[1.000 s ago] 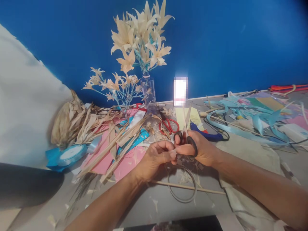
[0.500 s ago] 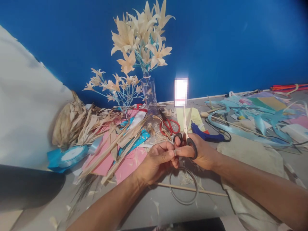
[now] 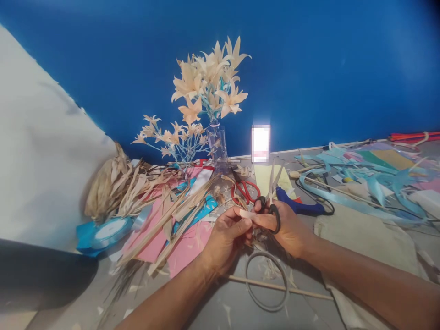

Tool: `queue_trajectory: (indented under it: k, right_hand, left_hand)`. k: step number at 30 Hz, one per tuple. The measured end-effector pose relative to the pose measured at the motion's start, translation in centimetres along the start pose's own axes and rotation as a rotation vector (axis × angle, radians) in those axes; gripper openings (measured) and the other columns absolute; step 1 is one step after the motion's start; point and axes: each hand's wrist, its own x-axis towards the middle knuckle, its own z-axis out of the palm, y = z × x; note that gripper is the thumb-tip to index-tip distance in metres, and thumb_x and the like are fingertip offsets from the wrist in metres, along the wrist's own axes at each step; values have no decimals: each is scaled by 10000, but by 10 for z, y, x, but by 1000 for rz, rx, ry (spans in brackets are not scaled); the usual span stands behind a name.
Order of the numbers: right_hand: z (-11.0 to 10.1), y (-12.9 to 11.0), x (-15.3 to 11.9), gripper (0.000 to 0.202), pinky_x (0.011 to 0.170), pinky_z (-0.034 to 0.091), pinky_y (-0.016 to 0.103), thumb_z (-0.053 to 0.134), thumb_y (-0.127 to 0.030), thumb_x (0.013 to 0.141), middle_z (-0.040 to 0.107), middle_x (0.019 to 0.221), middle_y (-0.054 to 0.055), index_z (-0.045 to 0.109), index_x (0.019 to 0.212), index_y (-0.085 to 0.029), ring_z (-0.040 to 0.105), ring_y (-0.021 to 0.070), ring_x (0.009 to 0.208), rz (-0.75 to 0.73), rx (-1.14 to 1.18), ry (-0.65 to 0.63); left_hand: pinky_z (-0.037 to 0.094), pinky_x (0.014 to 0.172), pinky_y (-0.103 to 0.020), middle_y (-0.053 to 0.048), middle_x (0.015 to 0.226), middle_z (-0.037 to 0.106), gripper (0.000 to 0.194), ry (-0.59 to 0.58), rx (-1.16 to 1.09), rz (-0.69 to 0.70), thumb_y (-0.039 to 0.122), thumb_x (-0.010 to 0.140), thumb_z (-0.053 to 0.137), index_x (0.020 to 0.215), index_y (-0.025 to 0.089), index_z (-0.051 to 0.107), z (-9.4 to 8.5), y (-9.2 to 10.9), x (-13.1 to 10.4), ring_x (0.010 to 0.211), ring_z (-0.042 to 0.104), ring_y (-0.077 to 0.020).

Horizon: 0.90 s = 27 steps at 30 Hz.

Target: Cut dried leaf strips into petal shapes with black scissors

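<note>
My left hand [image 3: 225, 240] is closed, its thumb and fingers pinching a small pale strip [image 3: 246, 214] that looks like dried husk. Close against it, my right hand [image 3: 290, 231] grips a pair of scissors [image 3: 276, 220] by black handles, with the blades slightly apart and pointing away from me. The right fingertips also meet the strip's end; whether they pinch it is unclear. Below the hands lie a grey ring [image 3: 248, 280] and a thin stick [image 3: 311, 293]. Just beyond are red-handled scissors [image 3: 256, 189] and a blue glue gun [image 3: 304, 207].
Pale artificial flowers [image 3: 190, 80] stand in a clear bottle [image 3: 220, 146] by the blue wall. Dried husks [image 3: 103, 188], pink sheets [image 3: 187, 245] and a ribbon roll [image 3: 112, 234] lie leftward. Light-blue ribbon [image 3: 343, 190] and a pale cloth [image 3: 367, 243] lie rightward.
The pale strip now shows between my fingers. My right hand has turned the scissors slightly. The whole view has shifted, so the table things appear lower and a little further right.
</note>
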Motion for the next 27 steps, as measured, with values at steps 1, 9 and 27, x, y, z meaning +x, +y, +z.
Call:
queue_trajectory:
  k: [1,9,27]
  right_hand:
    - [1,-1,-1,400,597,543,334,834,-337,653,655,638,-10,542,878,-181,669,196,586,10,-16,12]
    - [7,-15,-3,341,553,493,257,831,-286,587,637,653,-28,568,779,-186,614,143,554,12,-203,145]
    - [3,-12,-4,544,498,369,229,701,-683,698,639,688,35,605,760,-151,510,123,546,38,-505,-77]
  left_hand:
    - [370,530,-213,23,658,582,317,3,-1,-1,266,659,838,769,153,563,1,1,0,535,493,-74]
    - [369,533,-213,20,653,577,255,28,7,-2,215,644,818,716,147,583,0,4,-1,532,486,-73]
    - [429,595,-221,4,619,611,223,151,119,194,280,722,787,702,140,614,-5,10,-1,565,535,-89]
